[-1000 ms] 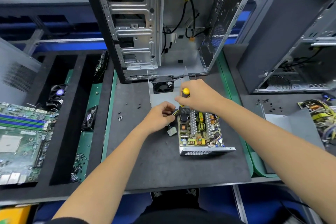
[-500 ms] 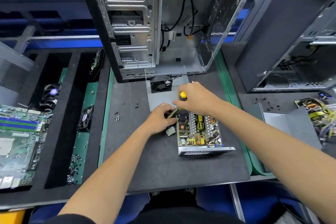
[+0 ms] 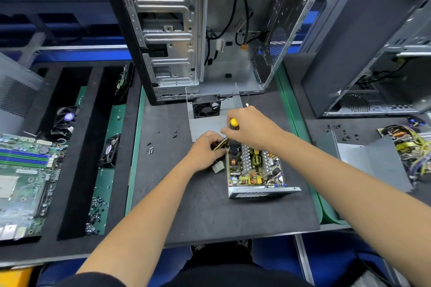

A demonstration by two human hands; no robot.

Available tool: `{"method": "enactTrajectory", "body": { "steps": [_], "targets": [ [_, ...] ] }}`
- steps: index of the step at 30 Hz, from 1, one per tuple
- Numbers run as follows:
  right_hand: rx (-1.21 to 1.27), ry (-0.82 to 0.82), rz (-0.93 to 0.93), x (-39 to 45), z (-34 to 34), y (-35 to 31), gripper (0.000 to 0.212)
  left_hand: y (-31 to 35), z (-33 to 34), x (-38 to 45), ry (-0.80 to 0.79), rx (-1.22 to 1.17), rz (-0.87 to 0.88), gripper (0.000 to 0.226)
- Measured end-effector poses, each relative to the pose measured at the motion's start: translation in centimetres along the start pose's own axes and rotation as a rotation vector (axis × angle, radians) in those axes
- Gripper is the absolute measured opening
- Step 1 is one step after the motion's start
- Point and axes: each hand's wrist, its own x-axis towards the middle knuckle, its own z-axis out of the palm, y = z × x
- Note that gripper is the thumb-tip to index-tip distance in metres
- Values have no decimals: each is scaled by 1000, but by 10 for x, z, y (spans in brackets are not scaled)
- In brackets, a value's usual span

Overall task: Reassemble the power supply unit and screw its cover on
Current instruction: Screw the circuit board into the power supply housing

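while left hand (image 3: 205,150) grips cables, right hand (image 3: 250,127) holds screwdriver (image 3: 233,124).

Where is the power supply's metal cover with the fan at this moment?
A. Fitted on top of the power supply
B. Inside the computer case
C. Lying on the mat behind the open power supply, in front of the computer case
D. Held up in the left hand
C: the cover with the fan lies on the mat behind the open power supply, whose circuit board is exposed, and in front of the computer case.
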Motion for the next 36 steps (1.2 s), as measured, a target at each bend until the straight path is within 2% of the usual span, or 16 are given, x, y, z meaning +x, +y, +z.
{"method": "enactTrajectory", "body": {
  "steps": [10,15,20,23,27,36],
  "targets": [
    [-29,-27,-24,4,-2,-4,26,0,3,1,35,15,5,12],
    [-30,-25,-30,4,-2,-2,25,1,7,2,90,9,3,21],
    [-40,-25,-17,4,-1,-3,30,-1,9,4,91,42,-5,8],
    [-42,-19,-17,3,-2,-4,35,-1,9,4,96,28,-11,8],
    [-51,-64,-15,4,-2,-9,28,-1,10,3,93,11,-31,9],
    [-83,44,51,5,4,-7,31,1,7,4,80,-16,-47,13]
  ]
}}
